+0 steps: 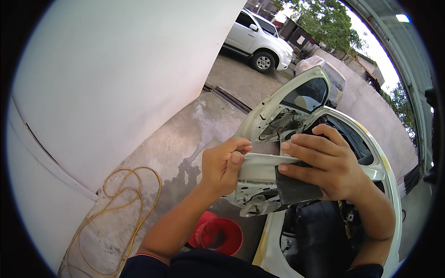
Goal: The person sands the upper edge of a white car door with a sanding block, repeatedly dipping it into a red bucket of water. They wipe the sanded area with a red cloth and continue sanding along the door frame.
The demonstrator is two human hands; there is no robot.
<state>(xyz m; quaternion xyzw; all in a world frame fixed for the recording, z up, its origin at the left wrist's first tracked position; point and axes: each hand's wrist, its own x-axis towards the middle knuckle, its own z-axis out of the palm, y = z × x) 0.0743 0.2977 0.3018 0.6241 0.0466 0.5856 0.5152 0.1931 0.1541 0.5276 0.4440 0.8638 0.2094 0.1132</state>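
My left hand (221, 166) is closed round the edge of a pale, stripped car door (259, 167), its thumb on the near side. Against the same door, my right hand (331, 163) holds a dark grey sheet of sandpaper (296, 187), which hangs below the fingers. The fingers of that hand are long and slightly spread, with the sheet caught under the lower ones. The door's inner panel shows holes and bits of plastic film. Part of the sandpaper is hidden behind my right hand.
Beyond stands another open door (303, 95) of the same car body (387, 171). A red bucket (234, 234) is on the wet concrete floor (178, 143) below. A yellow hose (157, 185) lies coiled beside a white wall (116, 83). A white pickup (257, 39) is parked outside.
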